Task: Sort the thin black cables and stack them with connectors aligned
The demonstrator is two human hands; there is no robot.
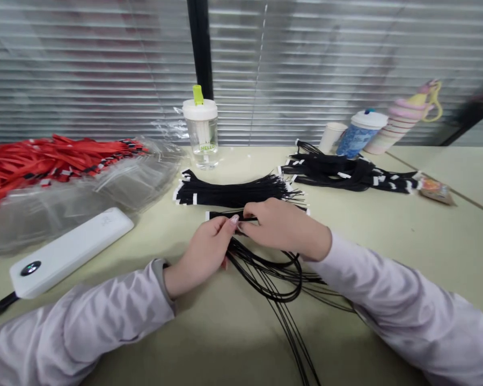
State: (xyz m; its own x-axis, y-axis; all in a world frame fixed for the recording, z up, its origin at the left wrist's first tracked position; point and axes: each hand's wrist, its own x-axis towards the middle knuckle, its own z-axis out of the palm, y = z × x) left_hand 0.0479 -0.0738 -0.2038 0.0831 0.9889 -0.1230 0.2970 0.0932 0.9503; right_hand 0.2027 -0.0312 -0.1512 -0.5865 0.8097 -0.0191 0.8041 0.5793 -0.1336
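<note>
My left hand (209,249) is closed, thumb and fingers pinching thin black cables (265,268) near one end. The cables loop below the hands and trail toward the front edge of the view. Close against it, my right hand (284,228) has its fingers bent in a pinch at the same spot; whatever lies between those fingertips is hidden. Just behind the hands lies a short black strip with white ends (217,215), partly covered by the right hand. Beyond that sits a neat bundle of black cables with white end tabs (233,192).
On the left are red straps (44,161) on clear plastic bags (116,185) and a white power bank (72,252). A clear cup (201,131) stands at the back. At right lie more black cables (346,171), before a blue cup (360,133) and striped bottle (398,124).
</note>
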